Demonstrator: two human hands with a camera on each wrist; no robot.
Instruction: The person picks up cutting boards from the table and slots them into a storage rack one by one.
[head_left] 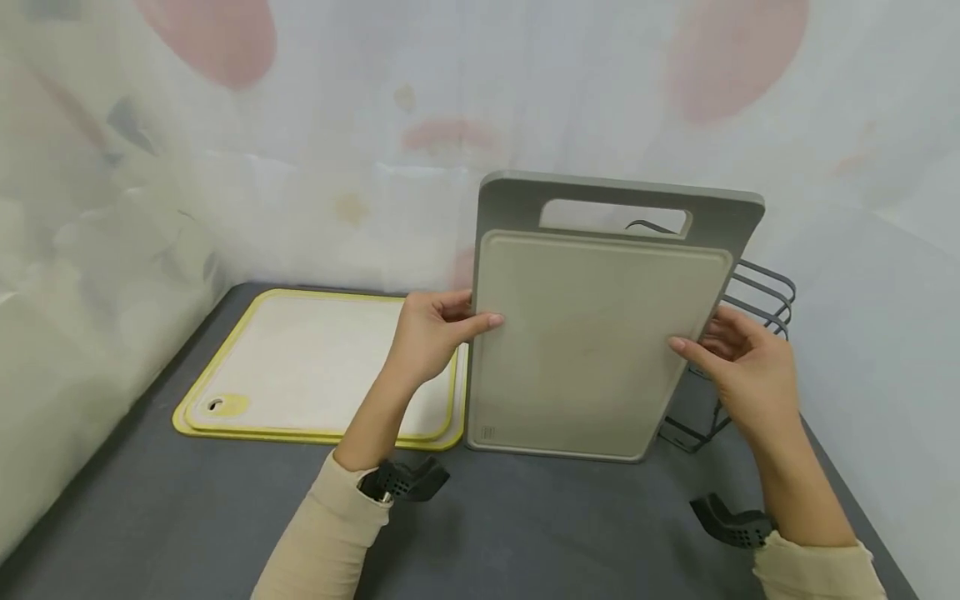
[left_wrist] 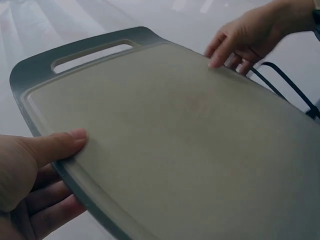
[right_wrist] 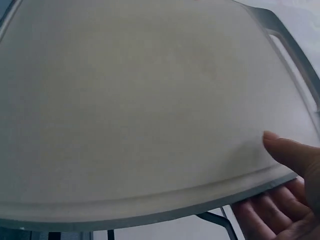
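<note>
board (head_left: 592,350) before rack (head_left: 757,300) — mat (head_left: 300,367) left

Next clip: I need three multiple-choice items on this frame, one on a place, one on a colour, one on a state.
1. Where does the wire rack stand?
A. behind the grey cutting board's right edge
B. on the yellow-rimmed board
C. at the table's front left

2. What colour is the rim of the flat board?
A. red
B. yellow
C. blue

3. How is the grey cutting board held?
A. flat on the table
B. upright, between both hands
C. by one hand through its handle slot

Key: 1 A, its wires show past that edge; 2 B, yellow rim; 3 B, left hand and right hand grip its sides.
</note>
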